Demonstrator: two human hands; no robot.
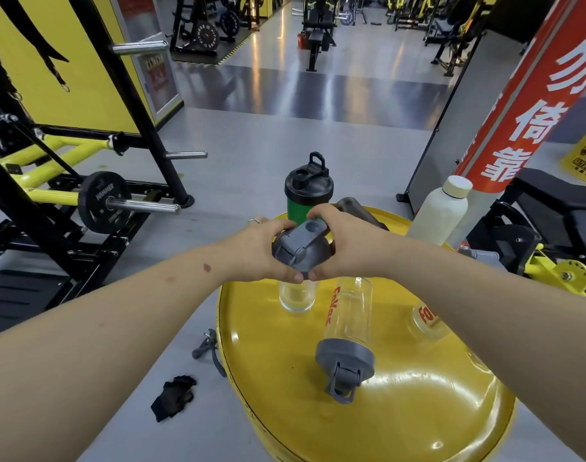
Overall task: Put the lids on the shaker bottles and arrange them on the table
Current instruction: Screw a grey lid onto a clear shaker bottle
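Both my hands grip a grey flip-top lid (301,245) on top of a clear shaker bottle (296,296) standing on the round yellow table (401,411). My left hand (254,248) wraps the lid's left side, my right hand (345,241) its right side. In front of it a second clear bottle with red lettering (350,315) stands with its grey lid (345,365) on. A third clear bottle (426,320) sits to the right; its top is hard to make out. Behind my hands stands a green bottle (298,208) with a black lid (308,185).
A white bottle (440,211) stands at the table's far right edge, a grey lid-like part (481,256) beside it. A black glove (174,396) and a grey clip (206,345) lie on the floor left of the table. Weight racks stand at left, a red banner at right.
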